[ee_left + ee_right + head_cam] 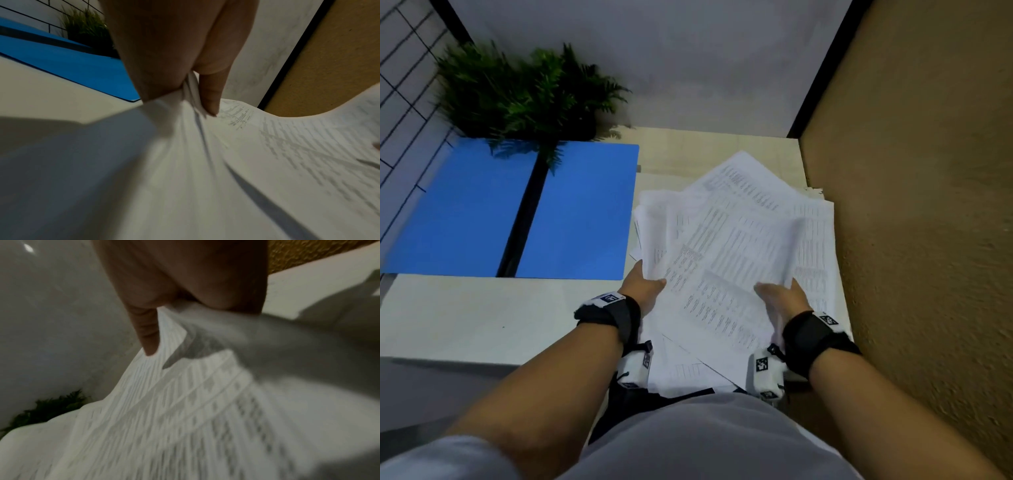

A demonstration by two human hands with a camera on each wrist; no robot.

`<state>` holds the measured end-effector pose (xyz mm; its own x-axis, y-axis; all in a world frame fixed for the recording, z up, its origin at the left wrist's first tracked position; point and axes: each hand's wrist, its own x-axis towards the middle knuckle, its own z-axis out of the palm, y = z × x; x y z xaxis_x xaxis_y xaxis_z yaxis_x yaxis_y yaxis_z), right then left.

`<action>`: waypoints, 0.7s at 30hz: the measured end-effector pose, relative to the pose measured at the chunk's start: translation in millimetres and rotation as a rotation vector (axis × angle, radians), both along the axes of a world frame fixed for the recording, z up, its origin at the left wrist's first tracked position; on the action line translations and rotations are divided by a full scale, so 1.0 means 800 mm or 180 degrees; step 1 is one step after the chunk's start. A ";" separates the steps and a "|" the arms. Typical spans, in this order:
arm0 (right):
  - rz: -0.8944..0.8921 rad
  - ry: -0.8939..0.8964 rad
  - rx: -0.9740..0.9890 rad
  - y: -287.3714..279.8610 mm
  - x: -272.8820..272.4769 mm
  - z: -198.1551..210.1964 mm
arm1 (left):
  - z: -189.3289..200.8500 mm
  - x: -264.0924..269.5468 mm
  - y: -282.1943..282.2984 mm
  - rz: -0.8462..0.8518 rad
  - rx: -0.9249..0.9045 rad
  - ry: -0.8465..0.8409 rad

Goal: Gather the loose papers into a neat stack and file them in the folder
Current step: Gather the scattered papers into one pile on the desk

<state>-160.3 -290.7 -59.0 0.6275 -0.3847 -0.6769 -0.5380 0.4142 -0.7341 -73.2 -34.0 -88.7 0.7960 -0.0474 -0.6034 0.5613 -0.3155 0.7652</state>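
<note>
At ten o'clock of the pale tabletop a green fern-like potted plant stands in the corner, its fronds overhanging the far edge of the open blue plastic folder, which lies flat at nine o'clock with a dark spine down its middle. Just beside the folder, at twelve to two o'clock, the loose white printed papers lie fanned and crooked, their right edge close against the rough ochre wall panel. The left hand pinches the sheets' left edge, thumb on top and fingers beneath. The right hand grips the right edge likewise, thumb over the curling sheets. Black wrist straps sit on both forearms.
</note>
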 end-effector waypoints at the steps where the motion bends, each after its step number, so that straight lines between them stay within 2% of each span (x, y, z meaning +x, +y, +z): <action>1: 0.0000 -0.0015 0.0121 -0.006 0.006 0.000 | 0.001 0.001 -0.001 -0.0056 0.0023 -0.0010; 3: 0.0010 0.0005 0.0129 -0.014 0.021 0.010 | -0.002 0.002 0.000 -0.0165 -0.0019 0.0030; 4: 0.0032 0.0104 -0.0057 -0.020 0.031 0.014 | -0.003 0.002 0.002 -0.0186 -0.0130 0.0085; 7: 0.0249 0.0637 -0.1041 -0.030 0.054 0.021 | 0.003 0.000 0.001 -0.0112 -0.0497 0.0118; 10: 0.0361 0.0722 -0.1347 -0.036 0.071 0.025 | 0.010 0.003 -0.002 -0.0055 -0.0255 -0.0008; 14: 0.1207 0.0882 -0.1821 -0.038 0.084 0.032 | 0.007 0.004 -0.006 -0.0059 -0.0070 0.0007; 16: 0.1420 0.0909 -0.1928 -0.034 0.086 0.032 | 0.005 0.005 -0.010 -0.0013 0.0001 -0.0027; 18: 0.1395 0.0793 -0.2007 -0.023 0.086 0.029 | 0.007 0.006 -0.016 0.0053 -0.0088 -0.0011; 21: 0.1069 0.0662 -0.1861 0.011 0.083 0.015 | 0.007 0.000 -0.023 0.0135 -0.0198 0.0151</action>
<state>-93.6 -282.2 -47.2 0.6560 -0.5302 -0.5372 -0.7210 -0.2297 -0.6538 -73.5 -52.1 -83.4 0.7686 -0.0528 -0.6376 0.6093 -0.2435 0.7547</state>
